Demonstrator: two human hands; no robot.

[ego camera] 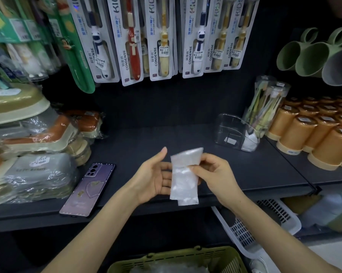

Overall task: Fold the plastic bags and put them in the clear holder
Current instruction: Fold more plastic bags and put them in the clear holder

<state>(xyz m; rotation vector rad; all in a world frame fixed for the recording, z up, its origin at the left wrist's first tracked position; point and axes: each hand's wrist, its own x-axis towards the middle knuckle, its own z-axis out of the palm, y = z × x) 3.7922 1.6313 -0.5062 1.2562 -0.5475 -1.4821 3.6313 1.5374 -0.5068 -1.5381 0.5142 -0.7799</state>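
A white translucent plastic bag (184, 176), folded into a long narrow strip, hangs upright above the front of the dark shelf (146, 142). My right hand (213, 174) pinches it at mid-height from the right. My left hand (156, 174) is flat behind its left side, palm up, fingers spread and touching the strip. The clear holder (233, 133) stands on the shelf at the back right, with a folded white bag (249, 142) lying in its right end.
A purple phone (87, 190) lies on the shelf at the left, beside wrapped soap boxes (38, 170). Orange cups (312, 133) and a tube of toothbrushes (264, 107) crowd the right. Packaged toothbrushes (156, 40) hang above. A green basket (178, 261) and a white basket (260, 229) sit below.
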